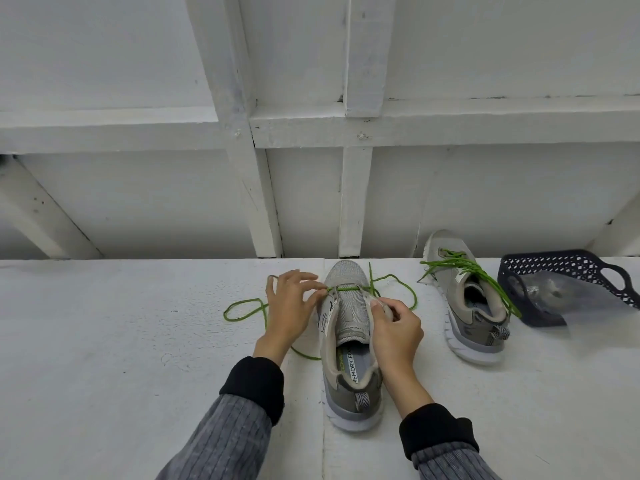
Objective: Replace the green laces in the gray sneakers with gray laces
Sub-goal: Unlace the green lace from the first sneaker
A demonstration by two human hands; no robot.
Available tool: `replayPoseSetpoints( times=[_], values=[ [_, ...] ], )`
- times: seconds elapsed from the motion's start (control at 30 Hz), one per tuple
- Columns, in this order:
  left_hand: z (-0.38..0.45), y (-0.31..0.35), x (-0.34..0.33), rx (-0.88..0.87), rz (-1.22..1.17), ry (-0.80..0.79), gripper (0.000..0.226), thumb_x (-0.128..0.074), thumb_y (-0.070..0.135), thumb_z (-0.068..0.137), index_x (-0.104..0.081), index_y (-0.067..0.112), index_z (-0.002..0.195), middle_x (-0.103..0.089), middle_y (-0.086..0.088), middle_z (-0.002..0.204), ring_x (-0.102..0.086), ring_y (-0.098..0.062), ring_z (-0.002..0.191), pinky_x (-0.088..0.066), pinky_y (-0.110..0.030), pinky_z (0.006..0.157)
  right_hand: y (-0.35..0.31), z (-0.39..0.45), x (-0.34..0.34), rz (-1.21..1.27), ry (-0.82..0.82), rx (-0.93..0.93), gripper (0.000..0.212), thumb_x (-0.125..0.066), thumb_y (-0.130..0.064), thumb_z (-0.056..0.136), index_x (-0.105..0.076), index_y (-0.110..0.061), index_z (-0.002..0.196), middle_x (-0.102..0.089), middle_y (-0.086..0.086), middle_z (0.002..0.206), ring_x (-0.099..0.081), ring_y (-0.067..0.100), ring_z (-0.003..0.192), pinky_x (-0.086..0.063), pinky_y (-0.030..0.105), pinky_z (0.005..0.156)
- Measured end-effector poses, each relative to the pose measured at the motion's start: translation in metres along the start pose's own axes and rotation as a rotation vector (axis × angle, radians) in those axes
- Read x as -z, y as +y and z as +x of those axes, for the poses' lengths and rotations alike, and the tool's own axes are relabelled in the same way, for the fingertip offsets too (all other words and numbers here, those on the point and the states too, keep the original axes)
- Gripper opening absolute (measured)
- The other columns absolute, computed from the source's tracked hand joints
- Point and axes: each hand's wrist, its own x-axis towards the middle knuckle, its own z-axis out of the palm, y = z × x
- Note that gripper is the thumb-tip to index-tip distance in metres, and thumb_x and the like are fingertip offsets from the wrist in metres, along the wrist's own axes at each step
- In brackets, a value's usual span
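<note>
Sleeves (242, 420) run off the bottom edge, so both arms are cut off there. Bare white table (104, 341) lies open on the left. Left hand (289, 313) pinches the green lace (242, 311) at the near shoe (349, 341) — its fingertips hide the eyelet. Right hand (394, 336) curls round the shoe's right eyelet edge; what the fingers pinch is hard to make out. Well to the right, the second shoe (471, 323) leans with its green laces (467, 268) loose. Beside it, a dark basket (561, 265) holds a clear bag (554, 292) — contents unclear, and its far side is cut off by the frame.
</note>
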Motion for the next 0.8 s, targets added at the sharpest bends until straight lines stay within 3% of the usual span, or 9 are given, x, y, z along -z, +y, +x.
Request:
replayPoseSetpoints(
  times=[0.17, 0.27, 0.33, 0.37, 0.43, 0.5, 0.6, 0.7, 0.8],
  values=[
    [-0.005, 0.007, -0.003, 0.084, -0.048, 0.067, 0.010, -0.059, 0.037, 0.096, -0.068, 0.031, 0.094, -0.066, 0.010, 0.113, -0.048, -0.015, 0.124, -0.007, -0.050, 0.119, 0.000, 0.000, 0.001, -0.002, -0.002, 0.008, 0.006, -0.067, -0.010, 0.087, -0.072, -0.013, 0.089, -0.065, -0.012, 0.076, -0.059, -0.004, 0.076, -0.041, 0.001, 0.060],
    [-0.009, -0.008, -0.002, 0.228, -0.072, 0.199, 0.009, -0.060, 0.030, 0.096, -0.066, 0.025, 0.092, -0.069, 0.006, 0.105, -0.058, -0.018, 0.105, -0.022, -0.052, 0.115, 0.000, 0.000, 0.000, -0.002, 0.002, 0.006, 0.006, -0.067, -0.010, 0.087, -0.072, -0.014, 0.089, -0.066, -0.013, 0.075, -0.059, -0.004, 0.075, -0.042, 0.002, 0.060],
    [-0.012, -0.023, 0.004, 0.349, -0.038, 0.297, 0.010, -0.061, 0.025, 0.094, -0.068, 0.020, 0.091, -0.072, 0.000, 0.098, -0.062, -0.021, 0.090, -0.042, -0.050, 0.099, 0.001, 0.000, 0.000, 0.003, 0.003, 0.007, 0.006, -0.068, -0.011, 0.087, -0.072, -0.014, 0.088, -0.066, -0.012, 0.075, -0.060, -0.003, 0.074, -0.043, 0.004, 0.060],
    [-0.014, -0.030, 0.007, 0.412, -0.028, 0.330, 0.010, -0.061, 0.023, 0.094, -0.068, 0.018, 0.091, -0.072, -0.003, 0.095, -0.063, -0.023, 0.086, -0.048, -0.048, 0.090, 0.001, 0.000, 0.000, 0.008, 0.003, 0.009, 0.006, -0.068, -0.011, 0.086, -0.072, -0.015, 0.087, -0.066, -0.012, 0.075, -0.060, -0.002, 0.073, -0.043, 0.005, 0.061],
    [-0.016, -0.039, 0.012, 0.470, -0.011, 0.346, 0.011, -0.059, 0.019, 0.095, -0.068, 0.015, 0.096, -0.071, -0.007, 0.099, -0.062, -0.027, 0.091, -0.050, -0.049, 0.085, 0.002, 0.000, 0.000, 0.012, 0.007, 0.011, 0.006, -0.068, -0.011, 0.086, -0.072, -0.015, 0.086, -0.067, -0.012, 0.074, -0.061, -0.001, 0.073, -0.042, 0.006, 0.061],
    [-0.014, -0.037, 0.011, 0.378, -0.024, 0.299, 0.019, -0.055, 0.016, 0.097, -0.066, 0.013, 0.113, -0.067, -0.008, 0.116, -0.057, -0.027, 0.107, -0.048, -0.046, 0.093, 0.001, 0.000, 0.000, 0.014, 0.013, 0.015, 0.005, -0.068, -0.011, 0.086, -0.072, -0.014, 0.087, -0.066, -0.011, 0.074, -0.060, -0.002, 0.073, -0.041, 0.002, 0.061],
    [-0.008, -0.020, 0.006, 0.019, -0.027, 0.155, 0.038, -0.055, 0.014, 0.099, -0.055, 0.015, 0.136, -0.057, -0.003, 0.134, -0.047, -0.023, 0.125, -0.040, -0.038, 0.105, 0.001, 0.000, 0.000, 0.017, 0.011, 0.010, 0.005, -0.068, -0.011, 0.086, -0.072, -0.015, 0.087, -0.067, -0.011, 0.075, -0.060, -0.002, 0.075, -0.043, 0.003, 0.062],
    [0.000, -0.004, -0.004, -0.282, 0.123, 0.048, 0.028, -0.061, 0.017, 0.095, -0.067, 0.018, 0.123, -0.069, -0.001, 0.118, -0.060, -0.026, 0.113, -0.046, -0.042, 0.096, 0.001, 0.000, 0.000, 0.018, 0.009, 0.000, 0.007, -0.068, -0.011, 0.086, -0.072, -0.017, 0.087, -0.068, -0.011, 0.077, -0.061, -0.001, 0.076, -0.044, 0.005, 0.064],
    [0.002, 0.003, -0.010, -0.292, 0.155, 0.095, 0.017, -0.060, 0.024, 0.091, -0.076, 0.020, 0.097, -0.072, 0.003, 0.090, -0.065, -0.025, 0.087, -0.047, -0.040, 0.083, 0.000, -0.001, 0.000, 0.014, 0.010, 0.005, 0.006, -0.068, -0.011, 0.087, -0.072, -0.015, 0.088, -0.067, -0.009, 0.077, -0.061, 0.001, 0.077, -0.042, 0.002, 0.061]
  ],
)
